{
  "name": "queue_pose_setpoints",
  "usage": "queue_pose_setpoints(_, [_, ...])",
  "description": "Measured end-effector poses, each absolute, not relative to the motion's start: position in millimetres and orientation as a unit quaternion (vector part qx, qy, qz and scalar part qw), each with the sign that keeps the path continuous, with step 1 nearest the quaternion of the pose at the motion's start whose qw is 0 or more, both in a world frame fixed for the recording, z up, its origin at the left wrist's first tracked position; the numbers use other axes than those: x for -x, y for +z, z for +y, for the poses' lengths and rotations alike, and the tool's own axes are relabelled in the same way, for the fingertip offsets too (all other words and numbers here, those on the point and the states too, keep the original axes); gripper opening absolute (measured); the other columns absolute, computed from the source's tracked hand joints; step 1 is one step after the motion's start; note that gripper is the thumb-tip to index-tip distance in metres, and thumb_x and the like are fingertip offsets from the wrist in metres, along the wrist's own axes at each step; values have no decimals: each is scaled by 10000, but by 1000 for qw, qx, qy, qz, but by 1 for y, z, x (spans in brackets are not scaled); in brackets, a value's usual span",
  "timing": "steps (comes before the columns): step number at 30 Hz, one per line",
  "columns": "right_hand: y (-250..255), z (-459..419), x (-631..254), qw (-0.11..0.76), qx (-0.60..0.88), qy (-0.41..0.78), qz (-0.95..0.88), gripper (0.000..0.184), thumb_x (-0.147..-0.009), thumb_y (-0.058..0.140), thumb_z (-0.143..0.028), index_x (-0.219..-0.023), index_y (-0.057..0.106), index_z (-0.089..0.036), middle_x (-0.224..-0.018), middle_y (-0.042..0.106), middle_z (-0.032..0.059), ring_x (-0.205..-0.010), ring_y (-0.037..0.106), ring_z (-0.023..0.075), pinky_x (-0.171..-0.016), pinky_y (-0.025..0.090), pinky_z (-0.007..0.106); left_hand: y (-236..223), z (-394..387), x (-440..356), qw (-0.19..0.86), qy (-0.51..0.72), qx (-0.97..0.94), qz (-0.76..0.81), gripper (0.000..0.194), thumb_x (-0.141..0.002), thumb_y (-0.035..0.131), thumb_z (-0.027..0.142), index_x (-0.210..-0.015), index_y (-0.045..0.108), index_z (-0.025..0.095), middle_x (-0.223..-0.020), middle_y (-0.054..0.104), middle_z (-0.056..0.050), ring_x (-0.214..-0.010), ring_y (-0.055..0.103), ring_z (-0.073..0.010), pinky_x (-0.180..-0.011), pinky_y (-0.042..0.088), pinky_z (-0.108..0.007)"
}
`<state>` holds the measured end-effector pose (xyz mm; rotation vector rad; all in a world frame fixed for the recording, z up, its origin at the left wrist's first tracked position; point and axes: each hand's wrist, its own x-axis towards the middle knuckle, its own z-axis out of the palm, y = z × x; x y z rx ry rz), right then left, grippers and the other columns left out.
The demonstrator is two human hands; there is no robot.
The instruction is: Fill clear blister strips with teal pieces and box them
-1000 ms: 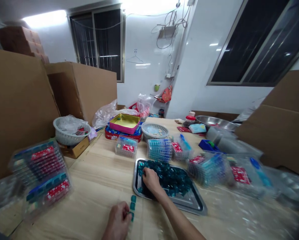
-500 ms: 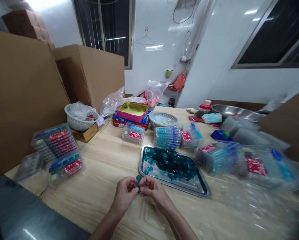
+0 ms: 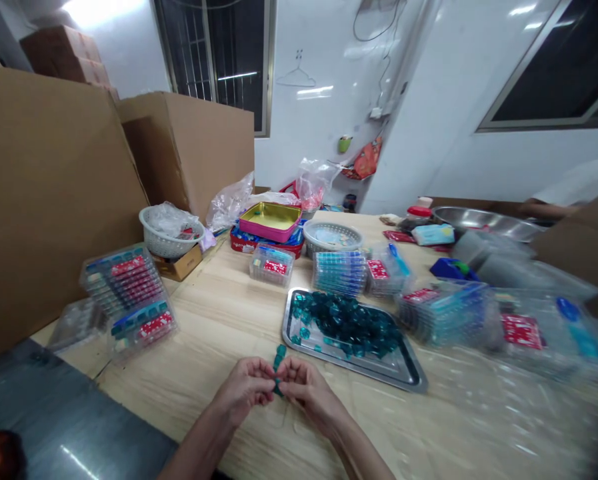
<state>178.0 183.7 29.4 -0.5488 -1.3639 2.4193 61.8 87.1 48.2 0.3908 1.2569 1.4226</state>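
My left hand and my right hand meet over the wooden table, fingertips pinched together. Between them is a short row of small translucent teal pieces; part stands out above the fingers and a bit shows below. The fingers hide the middle, so whether the pieces are joined I cannot tell. Just beyond my right hand lies a metal tray, set at a slant. A heap of similar teal pieces covers much of it, with a few loose ones toward its left side.
See-through packs with red cards are stacked at left; similar packs line the tray's far side and right. Behind are a pink tin, white baskets and a steel bowl. Another person's arm shows at far right.
More of the teal row shows above my fingertips, and my hands sit slightly lower on it. The whole view has shifted a little. Another person's arm has come into sight at right.
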Motion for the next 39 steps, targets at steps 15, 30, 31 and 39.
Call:
queue_pose_setpoints(15, [11,185,-178,173,228,830,-479,269,-483,767,-160,-668,572,-152,-594,616,-30,-477,516,76,-471,368,186,23,91,-52,408,549,-285,672,110,-485,538,114,-562,615,125,-463,517,37,-444,420,-79,-444,277,-196])
queue_pose_setpoints(30, [-4,173,-167,239,306,444,-807,166,-598,431,-49,-642,497,-195,-587,526,-13,-566,485,137,-546,329,231,10,97,-58,212,360,-407,812,215,-582,485,19,-567,637,171,-523,531,16,-558,480,-142,-572,287,-236])
queue_pose_setpoints(31, [-3,172,-168,234,307,420,-821,178,-601,423,-39,-647,501,-192,-593,534,-7,-573,494,142,-553,327,233,9,96,-59,198,354,-421,812,218,-598,485,21,-579,638,175,-541,543,7,-580,486,-151,-592,292,-242])
queue_pose_setpoints(39, [23,167,-177,185,290,357,-868,211,-699,436,-44,-718,602,-172,-727,606,42,-697,570,167,-630,373,233,3,90,-59,181,391,-447,784,250,-669,439,53,-729,645,181,-749,643,-62,-763,569,-209,-738,378,-292])
